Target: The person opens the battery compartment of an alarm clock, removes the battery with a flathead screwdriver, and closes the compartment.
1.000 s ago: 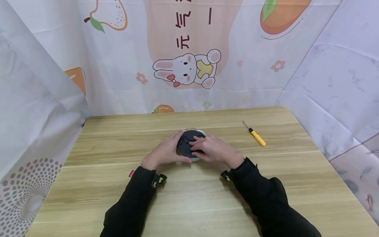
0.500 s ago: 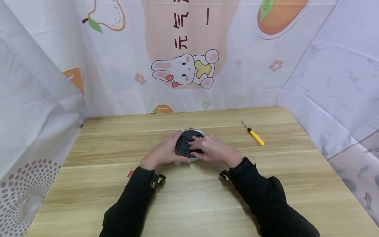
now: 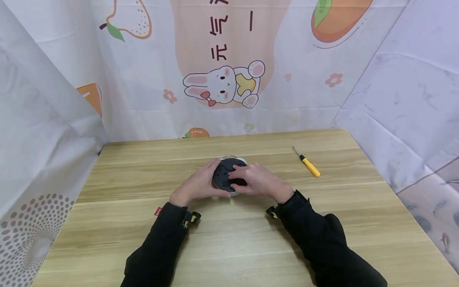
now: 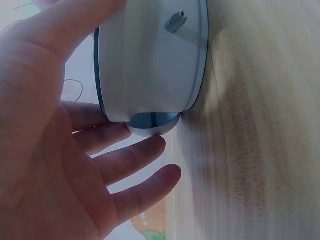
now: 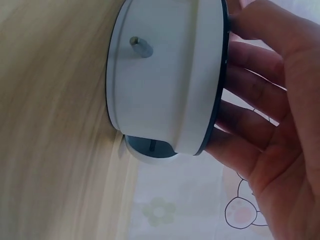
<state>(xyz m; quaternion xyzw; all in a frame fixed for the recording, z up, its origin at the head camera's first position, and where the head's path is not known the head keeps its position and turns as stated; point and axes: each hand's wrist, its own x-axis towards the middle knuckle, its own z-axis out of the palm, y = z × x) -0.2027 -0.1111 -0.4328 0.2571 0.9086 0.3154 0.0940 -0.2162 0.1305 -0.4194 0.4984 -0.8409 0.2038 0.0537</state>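
Note:
A white round alarm clock point(image 4: 147, 70) lies with its black back point(image 3: 223, 175) upward on the table, a metal handle loop showing at its far edge. One short metal foot point(image 5: 142, 47) sticks out from its near side, and a bell point(image 4: 157, 129) sits at the far end. My left hand point(image 3: 198, 184) holds the clock's left side, thumb near me and fingers around the far edge. My right hand point(image 3: 261, 181) lies over the right part of the back, its slightly bent fingertips touching it. What is under those fingertips is hidden.
A screwdriver point(image 3: 310, 166) with a yellow and black handle lies to the right on the wooden table point(image 3: 229, 247). A printed curtain point(image 3: 143, 79) hangs behind the table, with white cloth at both sides.
The view shifts slightly. Both hands stay on the clock, and the right fingers move only a little on its back. The screwdriver stays put.

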